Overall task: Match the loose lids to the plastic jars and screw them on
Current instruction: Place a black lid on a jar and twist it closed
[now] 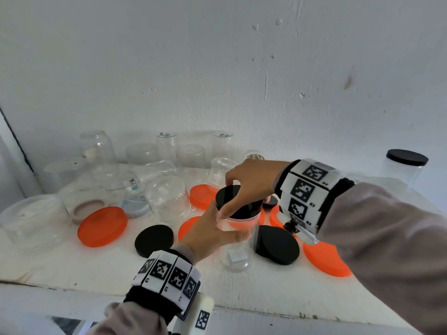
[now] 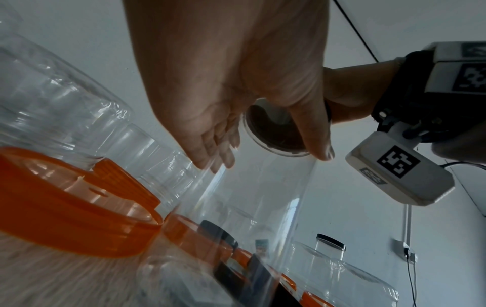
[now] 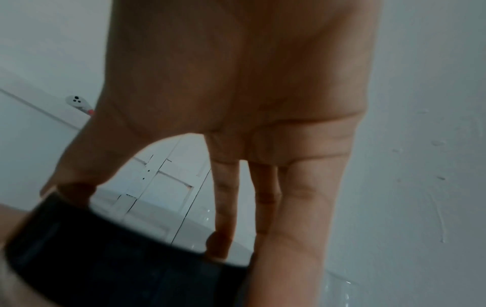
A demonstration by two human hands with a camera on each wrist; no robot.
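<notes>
A clear plastic jar (image 1: 238,247) stands upright near the middle of the white shelf (image 1: 72,267). My left hand (image 1: 212,232) grips its upper wall from the left. A black lid (image 1: 238,201) sits on the jar's mouth, and my right hand (image 1: 246,183) grips the lid from above with thumb and fingers round its rim. In the left wrist view the left hand (image 2: 236,128) wraps the clear jar (image 2: 263,197), with the lid's underside (image 2: 276,128) seen through the jar. In the right wrist view the right hand's fingers (image 3: 297,218) hold the black lid (image 3: 118,259).
Loose black lids (image 1: 154,240) (image 1: 278,245) and orange lids (image 1: 102,226) (image 1: 324,257) lie around the jar. Several clear jars (image 1: 169,197), most of them upside down, crowd the shelf's back left. A capped jar with a black lid (image 1: 406,158) stands at the far right.
</notes>
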